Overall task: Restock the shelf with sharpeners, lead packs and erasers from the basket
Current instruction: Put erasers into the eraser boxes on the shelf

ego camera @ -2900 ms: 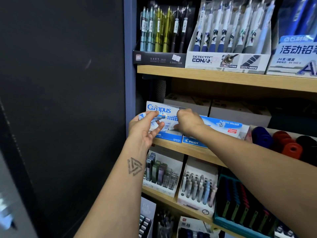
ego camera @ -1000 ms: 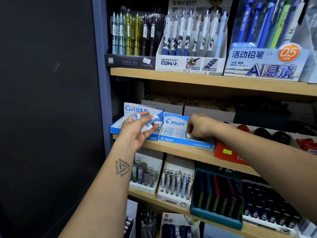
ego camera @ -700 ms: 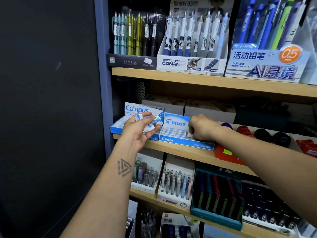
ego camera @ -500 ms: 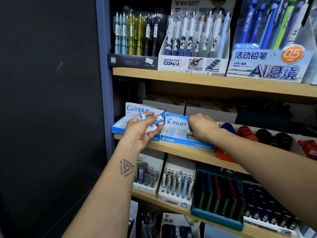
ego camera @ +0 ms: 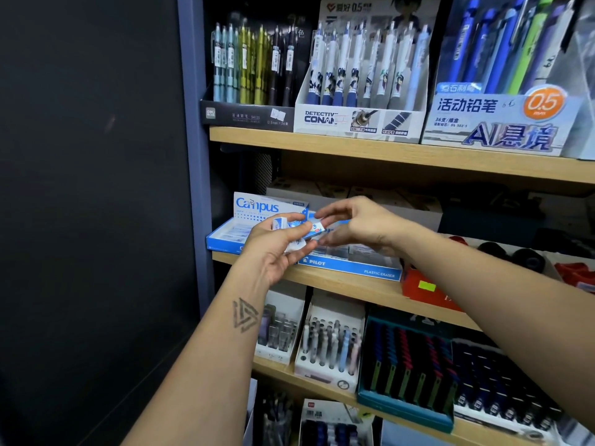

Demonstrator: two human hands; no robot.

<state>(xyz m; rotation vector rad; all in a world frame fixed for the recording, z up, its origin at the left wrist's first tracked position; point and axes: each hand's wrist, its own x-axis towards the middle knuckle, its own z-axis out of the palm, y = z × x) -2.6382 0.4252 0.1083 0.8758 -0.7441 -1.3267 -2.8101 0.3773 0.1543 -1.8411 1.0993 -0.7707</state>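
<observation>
My left hand (ego camera: pixel 277 249) holds a small stack of blue-and-white erasers (ego camera: pixel 291 226) in front of the middle wooden shelf (ego camera: pixel 347 286). My right hand (ego camera: pixel 357 225) reaches across from the right, and its thumb and fingertips pinch the end of the top eraser. Behind my hands, a blue Campus eraser box (ego camera: pixel 257 209) stands at the shelf's left end. Beside it lies the blue Pilot plastic eraser box (ego camera: pixel 351 267), partly hidden by my right hand. The basket is out of view.
Display boxes of pens (ego camera: pixel 360 82) fill the top shelf. Red and black round items (ego camera: pixel 528 257) sit at the right of the middle shelf. Lead packs (ego camera: pixel 278 329) and more pens (ego camera: pixel 331 346) stand on the shelf below. A dark wall panel (ego camera: pixel 90 188) closes off the left.
My right hand has left the Pilot box and come left to the erasers in my left hand, taking hold of the top one. My left hand has kept its place.
</observation>
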